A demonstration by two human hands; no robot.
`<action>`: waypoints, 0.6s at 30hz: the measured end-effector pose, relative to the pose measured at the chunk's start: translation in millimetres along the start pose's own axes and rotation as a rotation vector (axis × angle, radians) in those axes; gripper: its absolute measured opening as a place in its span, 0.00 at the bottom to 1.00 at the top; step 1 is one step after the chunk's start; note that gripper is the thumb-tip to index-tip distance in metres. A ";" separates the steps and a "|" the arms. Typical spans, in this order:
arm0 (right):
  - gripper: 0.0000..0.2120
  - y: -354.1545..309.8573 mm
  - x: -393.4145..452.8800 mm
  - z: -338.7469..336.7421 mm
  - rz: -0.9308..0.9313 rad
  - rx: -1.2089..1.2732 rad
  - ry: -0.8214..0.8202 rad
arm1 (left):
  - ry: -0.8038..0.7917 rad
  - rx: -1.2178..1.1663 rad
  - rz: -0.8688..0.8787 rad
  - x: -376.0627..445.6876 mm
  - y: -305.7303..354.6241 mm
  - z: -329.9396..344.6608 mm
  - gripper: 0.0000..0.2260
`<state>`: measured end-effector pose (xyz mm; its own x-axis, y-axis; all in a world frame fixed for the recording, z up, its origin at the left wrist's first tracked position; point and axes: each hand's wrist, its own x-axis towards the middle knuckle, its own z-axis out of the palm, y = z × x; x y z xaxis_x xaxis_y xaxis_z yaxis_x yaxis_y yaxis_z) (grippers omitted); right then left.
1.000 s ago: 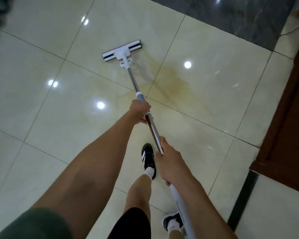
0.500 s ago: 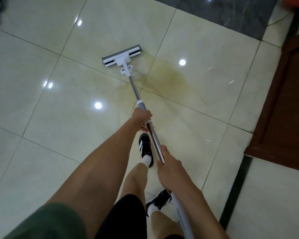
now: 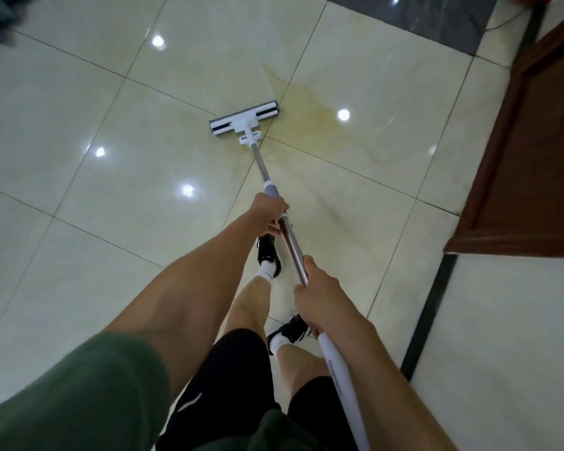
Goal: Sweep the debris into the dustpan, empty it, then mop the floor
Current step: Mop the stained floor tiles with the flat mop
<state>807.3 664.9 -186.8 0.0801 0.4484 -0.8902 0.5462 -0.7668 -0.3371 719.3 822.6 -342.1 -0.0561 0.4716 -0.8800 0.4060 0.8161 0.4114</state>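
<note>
Both hands on the mop pole [image 3: 291,244], each grip closed around it. Left hand [image 3: 270,212] is the forward grip, fingers wrapped fully round the metal tube just behind the grey collar [image 3: 271,189]. Right hand [image 3: 319,296] is the rear grip, fist closed where the steel section meets the white handle [image 3: 337,388]; thumb lies along the top of the tube. Bare steel shows between the two grips.

Ahead of the left grip the pole runs down and away to the flat mop head [image 3: 244,122], white with dark strips, lying flat on the floor [image 3: 111,177]. Head sits skewed, its right end farther from the grips than its left. Just beyond and right of the head, a yellowish smear [image 3: 310,102] spreads over the pale glossy tiles; the head's right end touches its edge, though wet streak versus stain is hard to tell at this blur.

Below the grips: two legs, black shorts [image 3: 241,369], white socks, black shoes [image 3: 268,255]. One foot sits under the left grip, the other under the right grip. Green sleeve [image 3: 79,395] on the left arm.

Right of the grips, well apart, a dark red-brown wooden panel [image 3: 534,157] and a black floor strip [image 3: 428,314]. Dark marble tile [image 3: 437,14] far ahead.
</note>
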 end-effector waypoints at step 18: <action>0.28 -224.0 90.0 -4.7 -0.170 -0.198 -0.005 | 0.113 -0.218 0.036 98.2 108.1 -209.1 0.14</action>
<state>696.0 879.2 -190.0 -0.0305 0.5606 -0.8275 0.7041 -0.5755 -0.4159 566.9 1027.0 -334.4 -0.1516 0.5255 -0.8372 0.2033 0.8454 0.4939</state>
